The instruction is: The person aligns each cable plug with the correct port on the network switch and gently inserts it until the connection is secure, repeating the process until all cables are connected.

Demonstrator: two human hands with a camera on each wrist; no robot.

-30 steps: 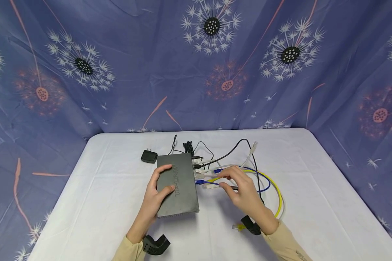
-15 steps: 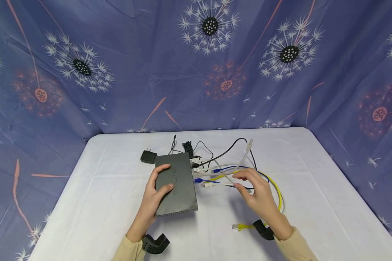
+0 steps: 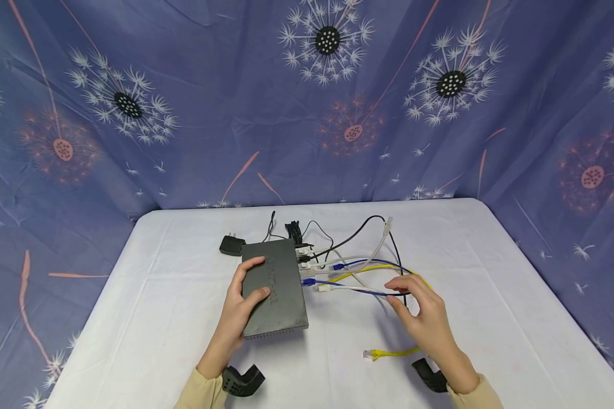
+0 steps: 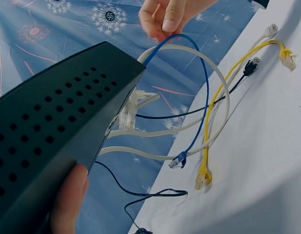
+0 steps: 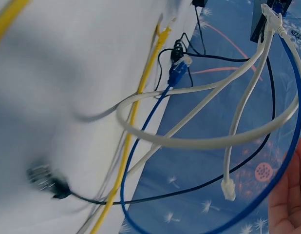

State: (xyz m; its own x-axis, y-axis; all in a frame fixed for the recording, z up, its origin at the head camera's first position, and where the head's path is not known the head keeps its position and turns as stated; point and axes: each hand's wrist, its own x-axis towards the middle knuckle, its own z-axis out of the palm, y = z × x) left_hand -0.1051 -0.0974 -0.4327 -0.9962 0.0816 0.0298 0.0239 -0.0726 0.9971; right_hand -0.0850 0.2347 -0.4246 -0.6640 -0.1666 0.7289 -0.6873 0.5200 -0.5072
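Note:
A dark grey network switch (image 3: 273, 289), held tilted above the table, is gripped by my left hand (image 3: 243, 301), thumb on its top. In the left wrist view its perforated side (image 4: 67, 112) fills the left. A blue network cable (image 3: 345, 287) has one plug at the switch's port edge; its other plug (image 5: 178, 72) hangs free. White cables (image 5: 189, 141) and a black cable (image 3: 360, 230) also run from that edge. My right hand (image 3: 430, 318) is beside the blue cable, with thumb and index finger apart. The cable passes by its fingertips; contact is hard to tell.
A black power adapter (image 3: 232, 245) and its bundled cord (image 3: 294, 231) lie behind the switch. The yellow cable (image 3: 389, 354) lies on the white table (image 3: 174, 318), partly under my right arm. A blue patterned cloth (image 3: 235, 102) hangs behind.
My right hand has drawn back to the right, away from the blue plug at the switch and along its cable. My left hand keeps its grip; the switch has barely shifted.

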